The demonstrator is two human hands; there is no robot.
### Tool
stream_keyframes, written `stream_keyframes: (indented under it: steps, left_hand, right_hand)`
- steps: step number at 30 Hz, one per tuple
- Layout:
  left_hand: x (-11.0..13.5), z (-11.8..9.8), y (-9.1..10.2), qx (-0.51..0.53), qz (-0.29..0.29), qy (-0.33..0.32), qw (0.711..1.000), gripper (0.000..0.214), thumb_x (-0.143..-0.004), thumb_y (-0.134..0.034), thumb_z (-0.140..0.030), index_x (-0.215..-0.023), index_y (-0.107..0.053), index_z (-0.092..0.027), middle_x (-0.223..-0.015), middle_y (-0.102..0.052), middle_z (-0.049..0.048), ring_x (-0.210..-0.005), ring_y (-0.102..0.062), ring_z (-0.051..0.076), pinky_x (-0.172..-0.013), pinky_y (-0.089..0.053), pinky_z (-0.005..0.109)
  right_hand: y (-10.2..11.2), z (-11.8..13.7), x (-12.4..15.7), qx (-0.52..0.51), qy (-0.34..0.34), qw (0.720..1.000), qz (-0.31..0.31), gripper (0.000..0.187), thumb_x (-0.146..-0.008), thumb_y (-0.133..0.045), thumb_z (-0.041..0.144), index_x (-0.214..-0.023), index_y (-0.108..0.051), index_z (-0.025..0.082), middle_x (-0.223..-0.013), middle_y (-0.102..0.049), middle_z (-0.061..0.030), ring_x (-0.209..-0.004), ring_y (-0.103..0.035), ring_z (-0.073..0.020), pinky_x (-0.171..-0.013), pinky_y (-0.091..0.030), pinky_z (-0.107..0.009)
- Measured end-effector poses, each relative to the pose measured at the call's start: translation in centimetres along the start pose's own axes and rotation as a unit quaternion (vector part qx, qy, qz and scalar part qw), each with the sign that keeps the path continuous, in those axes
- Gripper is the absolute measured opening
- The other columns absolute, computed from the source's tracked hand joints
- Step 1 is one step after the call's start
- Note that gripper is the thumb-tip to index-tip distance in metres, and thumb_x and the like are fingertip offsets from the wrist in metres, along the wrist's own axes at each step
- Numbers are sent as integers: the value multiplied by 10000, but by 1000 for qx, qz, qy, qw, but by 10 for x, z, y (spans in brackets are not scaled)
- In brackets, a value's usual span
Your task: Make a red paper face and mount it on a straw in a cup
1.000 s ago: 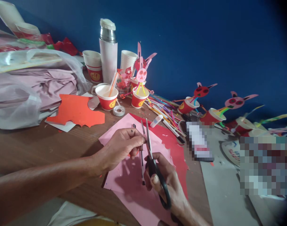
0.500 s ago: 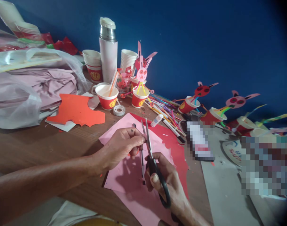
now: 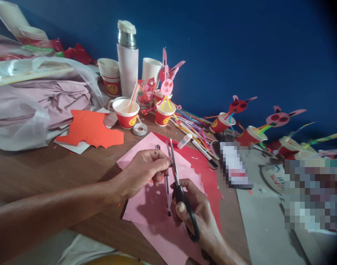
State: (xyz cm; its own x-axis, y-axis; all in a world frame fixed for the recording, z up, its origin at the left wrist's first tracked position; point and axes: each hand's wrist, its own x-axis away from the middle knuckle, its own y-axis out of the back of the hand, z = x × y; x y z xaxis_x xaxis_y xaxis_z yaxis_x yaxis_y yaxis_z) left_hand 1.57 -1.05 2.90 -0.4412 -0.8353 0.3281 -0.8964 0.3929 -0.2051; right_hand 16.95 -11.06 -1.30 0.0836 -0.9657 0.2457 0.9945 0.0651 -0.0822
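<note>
My right hand (image 3: 194,208) grips a pair of black-handled scissors (image 3: 176,173), blades pointing away from me and slightly parted. Just left of the blades, my left hand (image 3: 146,167) is pinched on a tiny piece of pink paper (image 3: 171,159), mostly hidden by the fingertips. Below both hands lie sheets of pink paper (image 3: 146,209), with a pen (image 3: 168,198) across them. Red paper (image 3: 211,187) sticks out from under the pink on the right. Part of something orange shows beneath my left fingers.
An orange paper offcut (image 3: 91,127), a tape roll (image 3: 140,128) and red paper cups (image 3: 126,116) lie beyond my left hand. A thermos (image 3: 127,66) stands at the back. Rabbit-faced cup figures (image 3: 166,87), colored sticks (image 3: 196,129), a glue bottle (image 3: 184,141) and a phone (image 3: 234,165) are farther right.
Almost nothing differs. The scissors and my right hand have shifted very slightly; my left hand keeps its pinch in the same place.
</note>
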Motion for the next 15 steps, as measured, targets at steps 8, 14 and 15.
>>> stream_keyframes:
  steps: [8, 14, 15]
  left_hand:
    - [-1, 2, 1, 5, 2, -5, 1000, 118, -721, -614, -246, -664, -579, -149, -611, -610, -4, -418, -466, 54, -411, -354, 175]
    - [-2, 2, 3, -2, 19, 7, 1000, 148, -728, -615, -275, -672, -576, -144, -598, -595, -10, -440, -471, 58, -437, -377, 177]
    - [-1, 1, 3, -9, 23, 8, 1000, 150, -730, -615, -276, -672, -578, -143, -587, -585, -15, -439, -472, 59, -436, -375, 176]
  right_hand:
    - [-2, 0, 1, -8, -8, 1000, 1, 504, -768, -696, 583, -1016, -510, 186, -547, -535, 66, -433, -444, -54, -425, -375, -153]
    - [4, 2, -2, 0, 38, 999, -25, 485, -781, -687, 569, -1038, -512, 198, -558, -535, 65, -442, -462, -76, -436, -398, -182]
    - [6, 4, -2, 4, 59, 997, -41, 466, -788, -687, 554, -1045, -515, 205, -574, -540, 61, -460, -472, -84, -448, -405, -190]
